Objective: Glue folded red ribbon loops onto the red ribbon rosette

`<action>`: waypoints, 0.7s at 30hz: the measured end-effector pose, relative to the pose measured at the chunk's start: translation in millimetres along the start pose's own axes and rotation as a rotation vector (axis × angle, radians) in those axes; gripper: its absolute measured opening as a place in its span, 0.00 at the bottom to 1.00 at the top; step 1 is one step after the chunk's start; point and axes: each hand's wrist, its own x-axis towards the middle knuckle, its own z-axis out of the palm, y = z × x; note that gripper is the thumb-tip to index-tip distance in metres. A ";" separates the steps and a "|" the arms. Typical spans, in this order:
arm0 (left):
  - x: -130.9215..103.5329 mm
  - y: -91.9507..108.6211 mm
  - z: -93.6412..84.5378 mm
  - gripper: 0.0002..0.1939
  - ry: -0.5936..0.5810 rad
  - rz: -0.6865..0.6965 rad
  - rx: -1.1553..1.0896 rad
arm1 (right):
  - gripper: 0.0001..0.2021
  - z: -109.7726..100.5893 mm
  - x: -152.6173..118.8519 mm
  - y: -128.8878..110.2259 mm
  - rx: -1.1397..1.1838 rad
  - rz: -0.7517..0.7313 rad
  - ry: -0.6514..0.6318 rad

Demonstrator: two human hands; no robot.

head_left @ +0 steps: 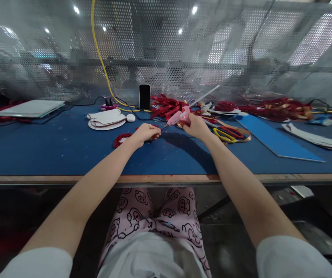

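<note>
On the blue felt-like worktop (67, 146), a round red ruffled piece (121, 139) lies half hidden behind the left hand (146, 133), whose grip is curled shut on a small red bit too small to make out. Just right, the right hand (194, 125) is clenched around a pink glue gun (177, 116), nozzle angled toward the left fingers. Yellow-handled scissors (225, 135) lie beside it.

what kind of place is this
Probably a craft workshop bench: a pink hot glue gun in the right hand, heaps of red ribbon, and yellow-handled scissors on a blue-covered worktable.
</note>
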 end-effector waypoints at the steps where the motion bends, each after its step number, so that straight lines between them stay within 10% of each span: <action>1: 0.2 -0.2 0.0 0.09 -0.002 0.002 0.001 | 0.13 0.2 0.0 0.3 -0.005 0.000 -0.003; 21: 5.2 -5.6 -1.2 0.08 -0.015 0.015 0.011 | 0.12 -2.1 0.5 -0.3 -0.016 -0.012 -0.042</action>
